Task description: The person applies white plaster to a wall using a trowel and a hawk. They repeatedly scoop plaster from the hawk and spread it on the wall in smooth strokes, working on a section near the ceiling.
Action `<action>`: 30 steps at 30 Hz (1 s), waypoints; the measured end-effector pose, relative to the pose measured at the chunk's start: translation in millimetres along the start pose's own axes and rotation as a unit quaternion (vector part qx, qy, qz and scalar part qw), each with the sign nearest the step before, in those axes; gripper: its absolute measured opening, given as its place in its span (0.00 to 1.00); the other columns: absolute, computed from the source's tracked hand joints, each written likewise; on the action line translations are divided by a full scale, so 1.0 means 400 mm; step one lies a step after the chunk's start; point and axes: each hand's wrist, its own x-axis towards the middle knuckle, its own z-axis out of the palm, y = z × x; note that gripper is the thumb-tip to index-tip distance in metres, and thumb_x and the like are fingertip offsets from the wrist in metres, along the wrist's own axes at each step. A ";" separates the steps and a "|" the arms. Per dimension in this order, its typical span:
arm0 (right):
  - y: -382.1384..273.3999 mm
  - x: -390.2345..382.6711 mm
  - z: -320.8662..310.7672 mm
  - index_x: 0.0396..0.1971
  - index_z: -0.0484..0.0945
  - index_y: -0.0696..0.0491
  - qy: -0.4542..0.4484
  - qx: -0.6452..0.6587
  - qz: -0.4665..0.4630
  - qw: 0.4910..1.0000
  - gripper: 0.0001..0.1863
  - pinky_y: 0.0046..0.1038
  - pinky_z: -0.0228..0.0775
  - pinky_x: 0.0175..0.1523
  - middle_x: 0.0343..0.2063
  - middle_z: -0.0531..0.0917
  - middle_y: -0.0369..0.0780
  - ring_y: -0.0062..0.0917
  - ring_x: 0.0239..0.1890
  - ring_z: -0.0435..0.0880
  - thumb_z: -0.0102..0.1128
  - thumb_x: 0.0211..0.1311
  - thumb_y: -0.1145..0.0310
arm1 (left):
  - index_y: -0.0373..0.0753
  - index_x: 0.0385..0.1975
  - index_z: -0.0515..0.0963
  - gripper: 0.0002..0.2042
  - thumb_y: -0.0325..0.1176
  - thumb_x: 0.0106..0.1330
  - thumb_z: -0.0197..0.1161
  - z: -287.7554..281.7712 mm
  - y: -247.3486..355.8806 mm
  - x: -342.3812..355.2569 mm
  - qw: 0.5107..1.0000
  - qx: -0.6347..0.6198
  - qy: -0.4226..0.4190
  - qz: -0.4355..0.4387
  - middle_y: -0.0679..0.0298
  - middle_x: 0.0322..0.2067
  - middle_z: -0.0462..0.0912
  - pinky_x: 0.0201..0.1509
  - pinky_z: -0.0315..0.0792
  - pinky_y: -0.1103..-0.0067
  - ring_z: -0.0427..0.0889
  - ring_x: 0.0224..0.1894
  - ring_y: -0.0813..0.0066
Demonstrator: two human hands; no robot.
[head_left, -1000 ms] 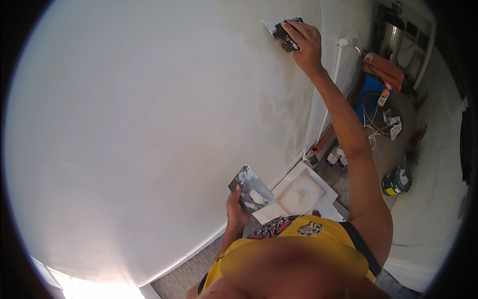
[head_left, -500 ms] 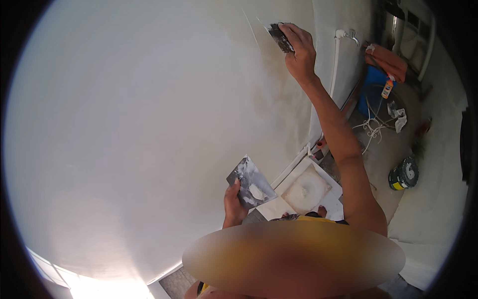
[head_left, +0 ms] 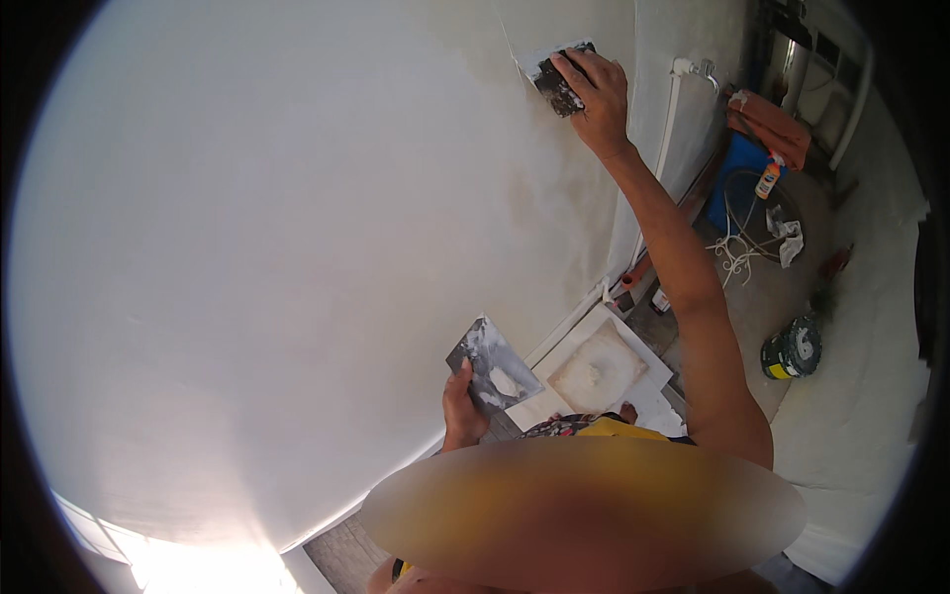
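My right hand (head_left: 601, 97) is raised high and grips a dark, paste-smeared putty knife (head_left: 560, 87), its blade against the pale wall (head_left: 297, 247). Thin ridges of filler run up the wall beside the blade's left edge. Lower down, my left hand (head_left: 463, 408) holds a flat metal plate (head_left: 480, 348) by its left edge, thumb on top. A lump of white putty (head_left: 505, 382) and several smears lie on the plate. How the fingers grip below the plate is hidden.
Below on the floor lies a square board with white powder (head_left: 628, 368) on a white sheet. To the right stand a lidded bucket (head_left: 792, 348), a round table (head_left: 760, 213) with a spray bottle (head_left: 768, 178), and an orange cloth (head_left: 770, 129). A pipe with a tap (head_left: 705, 71) runs up the wall.
The putty knife has turned in my right hand, so more of its dark face shows, and a light edge now shows above it. My left hand and the plate have hardly shifted.
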 end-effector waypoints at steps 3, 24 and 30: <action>-0.095 -0.303 -0.002 0.64 0.80 0.43 -0.049 0.030 0.074 0.996 0.42 0.46 0.62 0.71 0.61 0.79 0.40 0.44 0.64 0.73 0.63 0.43 0.87 | 0.31 0.57 0.75 0.18 0.39 0.79 0.52 -0.016 0.000 0.010 1.000 0.007 -0.021 -0.004 0.57 0.49 0.85 0.56 0.81 0.67 0.87 0.49 0.66; -0.256 -0.519 -0.055 0.58 0.74 0.58 -0.154 0.094 0.513 0.839 0.23 0.45 0.76 0.58 0.51 0.82 0.49 0.47 0.54 0.83 0.59 0.62 0.76 | 0.33 0.59 0.74 0.18 0.39 0.80 0.50 -0.001 0.025 -0.002 0.999 0.026 -0.038 -0.015 0.56 0.52 0.83 0.60 0.78 0.61 0.84 0.53 0.61; -0.259 -0.232 0.079 0.59 0.73 0.57 -0.056 -0.011 0.583 0.810 0.21 0.49 0.78 0.53 0.56 0.77 0.48 0.48 0.54 0.80 0.58 0.69 0.67 | 0.30 0.57 0.75 0.17 0.38 0.80 0.52 -0.007 0.021 0.003 0.999 0.016 -0.048 -0.013 0.55 0.51 0.84 0.55 0.83 0.64 0.87 0.50 0.63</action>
